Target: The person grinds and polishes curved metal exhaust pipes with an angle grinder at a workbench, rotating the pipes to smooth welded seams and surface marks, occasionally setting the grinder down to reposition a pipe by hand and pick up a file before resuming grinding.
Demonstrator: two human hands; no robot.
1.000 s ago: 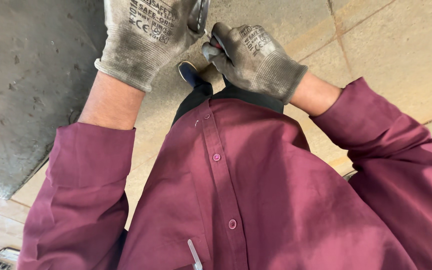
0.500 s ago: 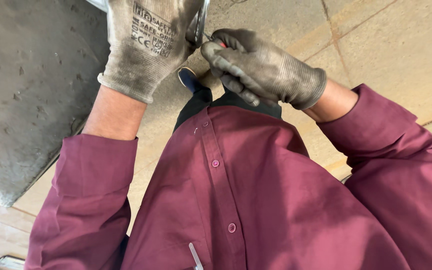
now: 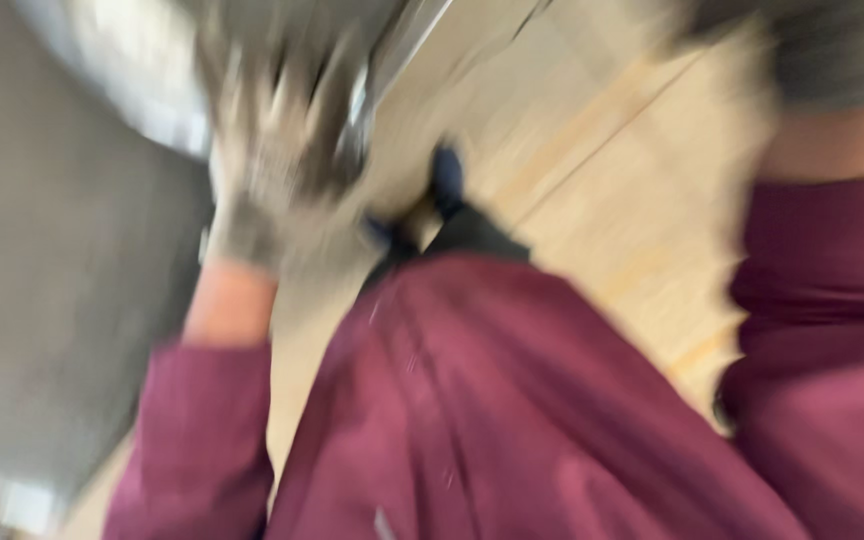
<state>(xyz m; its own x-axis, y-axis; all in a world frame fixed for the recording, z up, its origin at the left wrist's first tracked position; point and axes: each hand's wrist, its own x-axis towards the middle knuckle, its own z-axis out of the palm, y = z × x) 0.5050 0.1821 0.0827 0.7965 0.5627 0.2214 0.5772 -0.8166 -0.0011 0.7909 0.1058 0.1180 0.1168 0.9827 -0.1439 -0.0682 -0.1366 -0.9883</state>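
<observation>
A worker's gloved left hand (image 3: 277, 190) is raised against a bright metal edge (image 3: 402, 50) that slants up toward the top of the head view, its long line running from near the glove up and to the right. The frame is heavily blurred; the fingers seem curled close to the metal, but whether they grip it cannot be told. The right hand (image 3: 802, 50), also in a grey glove, sits well apart at the upper right corner, mostly cut off, and how far open it is cannot be told either. The left hand is plainly the nearer to the metal. A grey slab (image 3: 42, 300) fills the left side. Below lie the maroon shirt (image 3: 512, 420) and pale tiled floor (image 3: 592, 190), with a dark shoe (image 3: 447, 175) showing.
</observation>
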